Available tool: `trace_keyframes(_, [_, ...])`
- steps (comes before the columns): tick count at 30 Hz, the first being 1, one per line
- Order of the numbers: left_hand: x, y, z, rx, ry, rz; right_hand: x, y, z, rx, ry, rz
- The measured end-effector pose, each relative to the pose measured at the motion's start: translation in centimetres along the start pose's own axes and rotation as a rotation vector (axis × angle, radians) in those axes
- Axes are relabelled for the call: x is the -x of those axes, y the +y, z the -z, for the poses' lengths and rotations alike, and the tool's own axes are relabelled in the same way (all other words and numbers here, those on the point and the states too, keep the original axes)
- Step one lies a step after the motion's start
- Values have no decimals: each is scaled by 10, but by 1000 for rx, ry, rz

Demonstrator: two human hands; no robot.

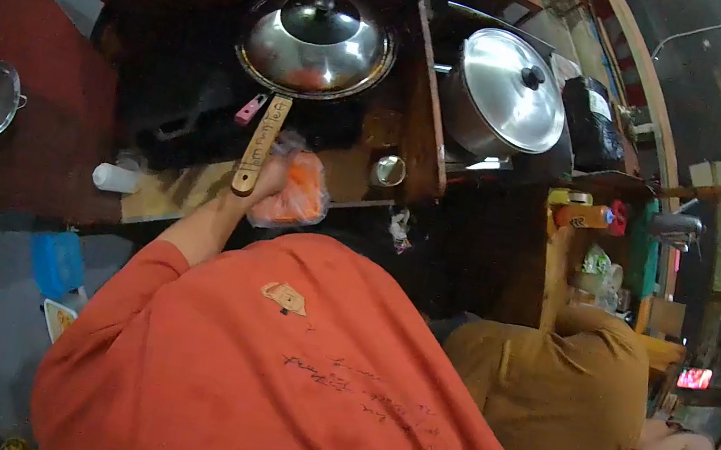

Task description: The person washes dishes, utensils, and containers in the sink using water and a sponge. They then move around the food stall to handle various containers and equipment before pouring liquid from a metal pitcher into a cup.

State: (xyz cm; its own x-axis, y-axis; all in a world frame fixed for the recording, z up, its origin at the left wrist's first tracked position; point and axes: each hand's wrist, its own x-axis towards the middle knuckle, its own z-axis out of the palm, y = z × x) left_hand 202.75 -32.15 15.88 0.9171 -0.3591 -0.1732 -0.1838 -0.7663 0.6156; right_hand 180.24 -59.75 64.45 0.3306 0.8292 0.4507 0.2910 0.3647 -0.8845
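Handling the bag (304, 188) seems the step in hand: it lies against the left hand (269, 180), whose hidden fingers leave its grip impossible to tell, and moving it calls for clearing the handle (261, 145) crossing above that hand.

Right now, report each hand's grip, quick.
Left hand: at the plastic bag; fingers mostly hidden, so open or closed cannot be told.
Right hand: out of view, cannot be told.
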Motion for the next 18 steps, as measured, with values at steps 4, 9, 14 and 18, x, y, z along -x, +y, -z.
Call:
trace_keyframes(4, [-41,-115,-94,-236,20,-211,-21,5,-4,-74,-45,-14])
trace_keyframes(9, [8,-41,-24,-258,-124,-177,-42,8,1,-180,-109,-49])
trace_keyframes(14, [67,-23,21,-62,40,-264,-66,21,16,-270,-172,-83])
trace_keyframes(18, [97,12,84,222,-191,87,-82,34,26,-337,-237,-97])
